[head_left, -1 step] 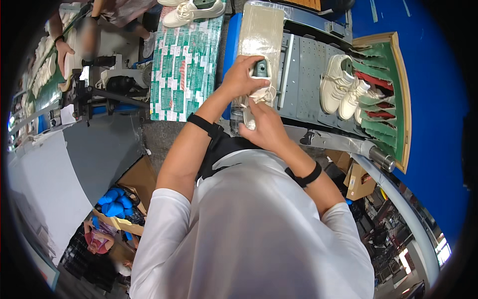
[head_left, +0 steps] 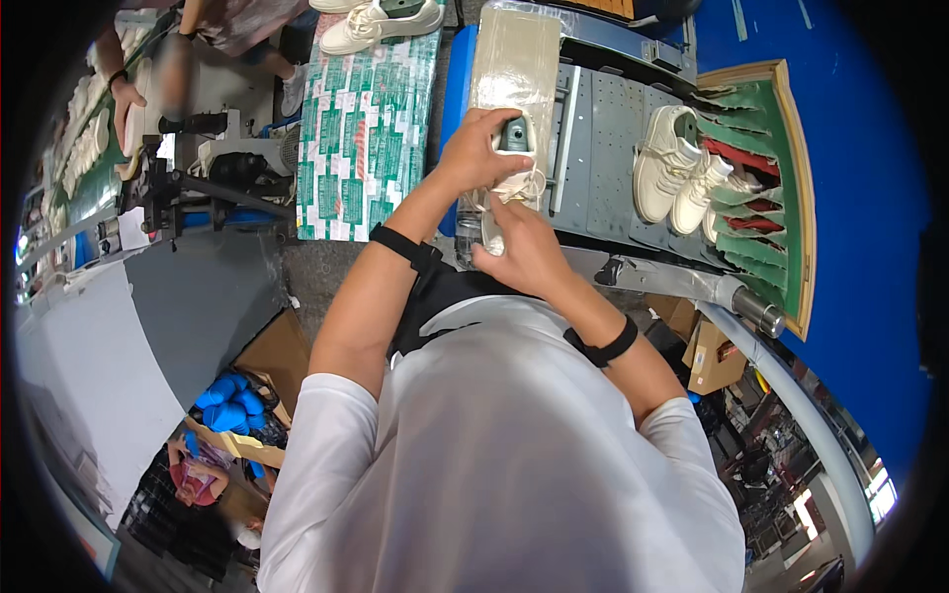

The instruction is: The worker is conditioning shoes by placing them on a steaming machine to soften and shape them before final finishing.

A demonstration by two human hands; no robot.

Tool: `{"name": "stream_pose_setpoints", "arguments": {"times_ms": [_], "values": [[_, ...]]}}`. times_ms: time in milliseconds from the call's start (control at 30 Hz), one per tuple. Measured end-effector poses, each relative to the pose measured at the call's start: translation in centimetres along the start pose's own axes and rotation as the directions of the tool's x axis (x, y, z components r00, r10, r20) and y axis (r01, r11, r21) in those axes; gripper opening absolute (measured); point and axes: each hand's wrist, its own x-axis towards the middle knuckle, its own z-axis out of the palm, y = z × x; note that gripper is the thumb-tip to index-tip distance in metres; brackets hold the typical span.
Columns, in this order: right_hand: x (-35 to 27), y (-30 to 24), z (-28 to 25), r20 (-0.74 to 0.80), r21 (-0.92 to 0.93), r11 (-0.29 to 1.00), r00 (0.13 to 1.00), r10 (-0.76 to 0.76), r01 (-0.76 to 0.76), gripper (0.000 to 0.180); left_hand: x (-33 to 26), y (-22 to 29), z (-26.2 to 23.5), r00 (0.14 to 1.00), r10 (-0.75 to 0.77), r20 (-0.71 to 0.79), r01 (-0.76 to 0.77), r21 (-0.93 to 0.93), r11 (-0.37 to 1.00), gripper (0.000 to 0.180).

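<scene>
A cream lace-up sneaker lies in front of me, its toe toward my body. A dark green shoe last fills its opening. My left hand is closed round the collar and upper side, thumb across the tongue area. At the laces, the fingers of my right hand are curled in, and its thumb rests apart by the toe. The right hand's lower fingers are partly hidden. Beneath the sneaker is a tape-wrapped tan board.
Cream sneakers stand on a grey perforated conveyor at right, by a wood-framed opening with green strips. To the left, another sneaker sits on a green-and-white taped surface. Another person's hand shows far left.
</scene>
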Motion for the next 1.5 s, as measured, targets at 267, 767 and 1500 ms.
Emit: {"name": "stream_pose_setpoints", "arguments": {"times_ms": [267,767,1500], "values": [[-4.2,1.1,-4.3,0.19,0.273,0.95,0.977,0.099,-0.15,0.076,0.1,-1.9,-1.5,1.0,0.01,0.017,-0.007,-0.164,0.986,0.078],[-7.1,6.0,-0.3,0.017,0.322,0.856,0.906,0.423,-0.405,0.068,-4.6,-7.6,-4.7,0.82,-0.571,0.046,0.404,-0.753,0.519,0.088],[-16.1,9.7,5.2,-0.056,0.447,0.703,0.767,0.639,-0.554,0.078,16.8,-4.4,-5.0,0.894,0.376,-0.242,-0.14,0.648,0.749,0.087]]}}
